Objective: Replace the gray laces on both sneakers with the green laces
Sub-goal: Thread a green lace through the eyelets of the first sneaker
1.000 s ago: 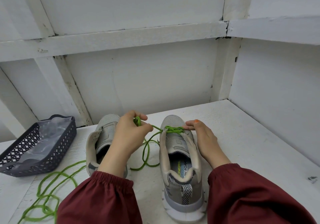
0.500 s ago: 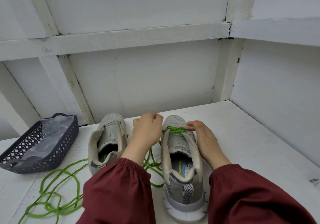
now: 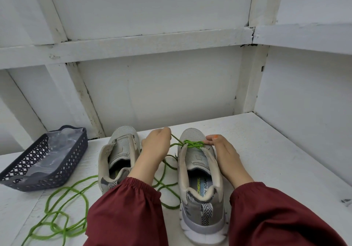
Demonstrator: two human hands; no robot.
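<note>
While left hand (image 3: 155,146) pinches cord-thin green lace (image 3: 192,144) taut, grey mesh sneaker (image 3: 190,133) shows crisscross.

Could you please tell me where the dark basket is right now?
In the head view, the basket sits at the left edge of the white table, left of the unlaced sneaker, with loose green lace lying in front of it.

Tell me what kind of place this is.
Probably a bare recording booth or utility corner, not a lived-in room: white-painted board walls with battens, a white-painted table set into the corner, holding a dark plastic basket, two sneakers and a loose green lace.
</note>
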